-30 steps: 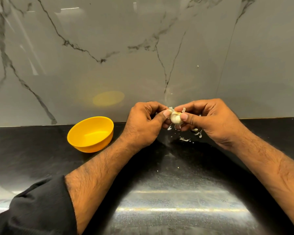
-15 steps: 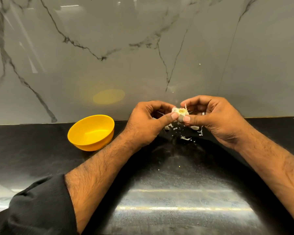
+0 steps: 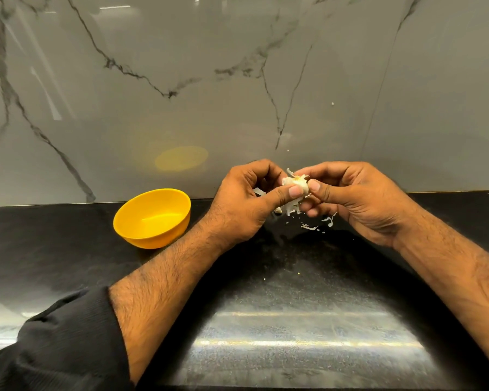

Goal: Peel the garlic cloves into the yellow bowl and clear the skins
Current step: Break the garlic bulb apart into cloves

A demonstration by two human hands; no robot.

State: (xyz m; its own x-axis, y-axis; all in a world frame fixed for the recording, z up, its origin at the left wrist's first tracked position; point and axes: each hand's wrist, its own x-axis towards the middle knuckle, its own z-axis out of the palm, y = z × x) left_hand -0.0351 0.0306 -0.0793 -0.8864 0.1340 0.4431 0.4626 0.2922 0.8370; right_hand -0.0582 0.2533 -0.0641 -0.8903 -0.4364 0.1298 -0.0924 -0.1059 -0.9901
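A small white garlic piece [image 3: 295, 183] with papery skin hanging from it is held above the black counter, near the back wall. My left hand [image 3: 246, 204] pinches it from the left with thumb and curled fingers. My right hand [image 3: 359, 198] pinches it from the right. Loose white garlic skins [image 3: 311, 227] lie on the counter just under the hands. The yellow bowl [image 3: 153, 221] stands to the left of my left hand and looks empty inside.
The black counter [image 3: 294, 320] runs toward me with a bright reflection in front. A grey marble wall [image 3: 237, 80] closes the back, right behind the hands and bowl. A black sleeve [image 3: 68, 342] covers my left upper forearm.
Both hands have turned the garlic between them and lifted it slightly. More skin hangs loose below it, and a few more flakes lie on the counter.
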